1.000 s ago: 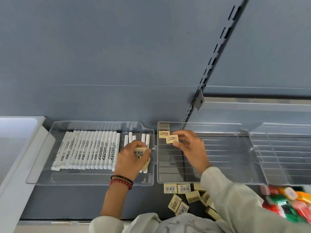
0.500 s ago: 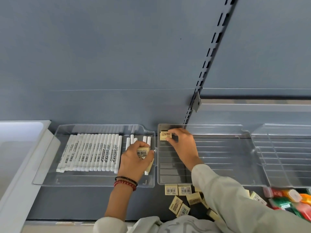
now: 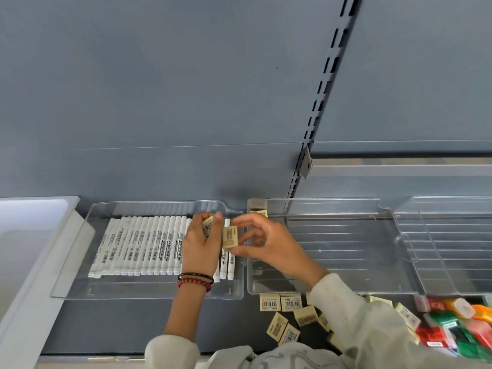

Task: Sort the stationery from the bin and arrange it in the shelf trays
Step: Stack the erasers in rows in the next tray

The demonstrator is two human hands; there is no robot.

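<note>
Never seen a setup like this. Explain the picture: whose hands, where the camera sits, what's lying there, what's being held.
No machine here: a person works bare-handed, filmed by one head-worn camera looking down at a shelf. The left hand grips a barcoded block over the left tray, which holds a row of white markers. The right hand pinches a cream block, probably an eraser, beside the middle tray, where one placed block lies in the back corner. Loose blocks lie on the shelf in front, coloured packs to the right.

Three trays (image 3: 149, 294) — two hands (image 3: 199, 249) (erasers (image 3: 269, 302): many)
</note>
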